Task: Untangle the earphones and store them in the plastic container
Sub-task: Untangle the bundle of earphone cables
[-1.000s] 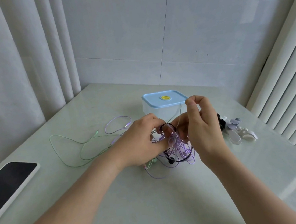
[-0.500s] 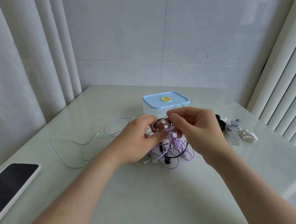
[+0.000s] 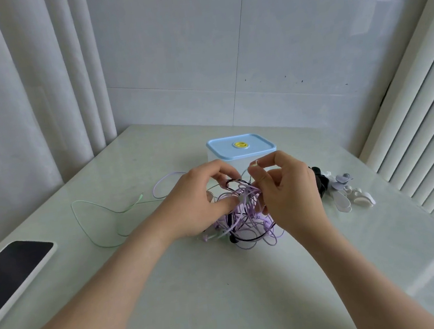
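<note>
A tangle of purple, black and green earphone cords [image 3: 246,223] sits on the table in front of a white plastic container with a closed light-blue lid [image 3: 240,145]. My left hand [image 3: 201,203] grips the top of the tangle, thumb and fingers curled into the cords. My right hand [image 3: 285,192] pinches a thin pale cord end between thumb and forefinger just above the tangle. A green cord [image 3: 89,231] and a purple loop [image 3: 164,183] trail out to the left on the table.
A phone with a dark screen [image 3: 10,269] lies at the left table edge. Black, white and lilac cable winders [image 3: 342,191] lie right of the hands. Curtains hang on the left, a slatted panel on the right.
My right hand dropped from its raised position a second ago to the tangle, then lifted slightly with a cord end pinched. The left hand stayed on the tangle.
</note>
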### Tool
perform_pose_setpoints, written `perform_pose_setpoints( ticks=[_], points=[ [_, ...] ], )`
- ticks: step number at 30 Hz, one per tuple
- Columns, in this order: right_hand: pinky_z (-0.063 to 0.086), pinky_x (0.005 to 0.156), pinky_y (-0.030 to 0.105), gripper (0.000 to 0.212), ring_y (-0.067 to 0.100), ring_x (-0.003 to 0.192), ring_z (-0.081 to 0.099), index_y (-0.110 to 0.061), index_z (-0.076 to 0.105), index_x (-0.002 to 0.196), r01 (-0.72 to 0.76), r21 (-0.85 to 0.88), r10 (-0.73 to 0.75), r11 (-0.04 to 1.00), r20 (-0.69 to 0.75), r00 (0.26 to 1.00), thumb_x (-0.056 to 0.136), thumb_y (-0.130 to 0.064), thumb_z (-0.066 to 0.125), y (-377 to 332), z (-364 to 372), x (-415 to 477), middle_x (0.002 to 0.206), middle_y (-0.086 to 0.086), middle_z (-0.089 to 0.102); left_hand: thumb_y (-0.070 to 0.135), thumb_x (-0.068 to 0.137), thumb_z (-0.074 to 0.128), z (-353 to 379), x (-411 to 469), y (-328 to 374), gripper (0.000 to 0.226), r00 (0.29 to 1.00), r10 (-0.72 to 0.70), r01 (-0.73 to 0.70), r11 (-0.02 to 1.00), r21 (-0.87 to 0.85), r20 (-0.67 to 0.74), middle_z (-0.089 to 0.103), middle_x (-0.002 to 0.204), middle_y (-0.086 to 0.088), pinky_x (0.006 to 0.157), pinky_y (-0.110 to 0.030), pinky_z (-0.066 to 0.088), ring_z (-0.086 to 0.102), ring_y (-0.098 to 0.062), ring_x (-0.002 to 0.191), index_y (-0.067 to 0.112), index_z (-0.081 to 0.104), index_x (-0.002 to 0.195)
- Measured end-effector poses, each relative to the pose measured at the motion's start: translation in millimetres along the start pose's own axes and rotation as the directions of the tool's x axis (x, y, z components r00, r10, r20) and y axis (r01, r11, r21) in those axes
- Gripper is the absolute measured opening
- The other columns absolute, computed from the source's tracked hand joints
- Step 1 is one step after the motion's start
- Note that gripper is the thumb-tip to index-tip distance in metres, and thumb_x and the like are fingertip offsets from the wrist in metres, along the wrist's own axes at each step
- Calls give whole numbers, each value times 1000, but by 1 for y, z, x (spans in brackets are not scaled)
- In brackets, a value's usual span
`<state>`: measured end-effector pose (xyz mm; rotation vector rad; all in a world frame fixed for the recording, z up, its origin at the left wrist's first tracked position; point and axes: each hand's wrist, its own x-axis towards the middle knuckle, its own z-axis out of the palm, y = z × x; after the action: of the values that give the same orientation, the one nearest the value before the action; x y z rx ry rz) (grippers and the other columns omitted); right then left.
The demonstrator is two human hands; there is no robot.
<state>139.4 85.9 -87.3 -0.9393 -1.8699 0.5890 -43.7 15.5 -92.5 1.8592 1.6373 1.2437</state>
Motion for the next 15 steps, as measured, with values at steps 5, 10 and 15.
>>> perform_pose_setpoints(
  ticks=[5, 10, 15],
  points=[
    [46, 53, 26, 12, 19, 40, 63, -19, 61, 93, -68, 59, 68, 996, 7, 998, 103, -23, 66, -1, 0, 0, 52, 1, 69, 20, 77, 94, 2, -2, 8, 41, 1000, 4, -3, 999, -42, 12, 65, 111, 5, 53, -11, 33, 37, -4, 47, 33, 72, 109],
    [53, 50, 31, 12, 25, 42, 65, -16, 64, 94, -142, 152, 137, 978, 44, 990, 104, -22, 66, 1, 5, 0, 57, 5, 72, 16, 81, 91, 7, -1, 9, 31, 1000, 21, -23, 997, -72, -23, 63, 106, 2, 57, -11, 34, 38, -3, 48, 29, 75, 104],
    [59, 60, 47, 10, 35, 55, 68, -16, 72, 94, -216, 271, 191, 938, 116, 975, 102, -22, 69, 6, 7, 0, 68, 11, 75, 22, 83, 89, 9, 1, 8, 29, 999, 41, -42, 992, -117, -11, 62, 111, -4, 54, -13, 31, 29, -6, 48, 29, 76, 109]
  ],
)
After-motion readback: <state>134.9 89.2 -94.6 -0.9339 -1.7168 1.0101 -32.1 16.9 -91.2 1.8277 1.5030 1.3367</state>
